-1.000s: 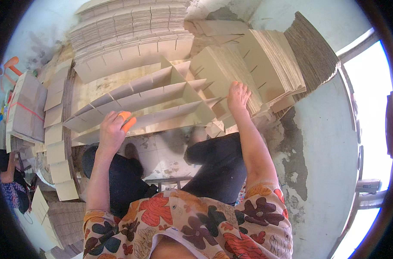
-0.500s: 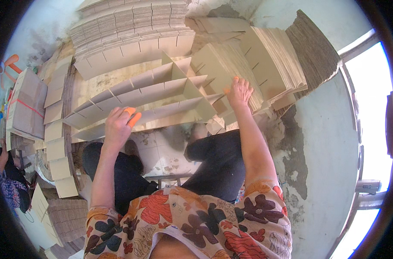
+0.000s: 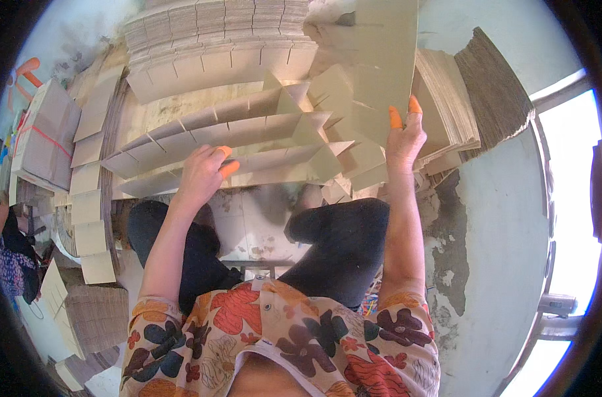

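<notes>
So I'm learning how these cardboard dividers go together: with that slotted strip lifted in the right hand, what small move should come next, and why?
Probably lower the slotted strip crosswise onto the half-built lattice, lining its slots up with the long strips' slots. The right hand holds it raised above the lattice's right end, where cross pieces already stand, while the left hand steadies the front strip.

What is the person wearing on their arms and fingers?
Both forearms are bare. The left hand and the right hand each have bright orange rubber finger covers on a few fingertips, like little caps. Short sleeves of a flowery top, cream with orange, red and dark blooms, end near the elbows. No watch or rings show.
</notes>
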`<state>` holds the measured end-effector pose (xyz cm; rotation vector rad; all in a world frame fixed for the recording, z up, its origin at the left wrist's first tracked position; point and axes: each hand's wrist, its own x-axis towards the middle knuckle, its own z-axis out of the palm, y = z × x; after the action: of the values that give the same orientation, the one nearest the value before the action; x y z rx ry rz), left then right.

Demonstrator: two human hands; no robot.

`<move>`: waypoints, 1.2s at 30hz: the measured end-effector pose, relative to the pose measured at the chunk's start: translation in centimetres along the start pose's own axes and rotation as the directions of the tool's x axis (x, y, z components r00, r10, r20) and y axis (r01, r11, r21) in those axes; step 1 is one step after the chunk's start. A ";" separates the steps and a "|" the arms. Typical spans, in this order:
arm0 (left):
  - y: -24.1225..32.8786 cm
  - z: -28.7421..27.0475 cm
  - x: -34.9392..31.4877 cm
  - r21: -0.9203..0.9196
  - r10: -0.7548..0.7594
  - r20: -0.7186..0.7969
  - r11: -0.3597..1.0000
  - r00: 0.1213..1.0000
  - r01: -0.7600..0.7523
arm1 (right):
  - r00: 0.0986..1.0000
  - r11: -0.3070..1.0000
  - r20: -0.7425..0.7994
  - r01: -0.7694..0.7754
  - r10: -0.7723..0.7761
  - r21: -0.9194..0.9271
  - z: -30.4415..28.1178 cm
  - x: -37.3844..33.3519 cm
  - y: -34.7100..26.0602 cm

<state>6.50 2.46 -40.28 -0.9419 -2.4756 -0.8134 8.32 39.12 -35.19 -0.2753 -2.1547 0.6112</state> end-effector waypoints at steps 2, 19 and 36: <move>-1.2 1.3 -0.8 0.016 -0.041 0.087 0.999 0.995 0.039 | 0.977 0.997 0.202 0.050 -0.061 0.062 -1.9 0.4 -3.4; -0.6 1.8 0.4 -0.090 -0.061 0.141 0.993 0.988 0.074 | 0.794 0.964 0.561 0.110 -0.233 0.244 0.1 -0.5 -8.9; -5.0 2.5 4.4 0.207 0.015 -0.002 0.978 1.000 -0.014 | 0.716 0.940 0.618 0.172 -0.325 0.295 2.5 -1.2 -8.0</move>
<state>-0.43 3.05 -41.84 -0.8814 -2.4884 -0.5383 7.25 30.96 -33.15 0.4282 -2.7012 0.8685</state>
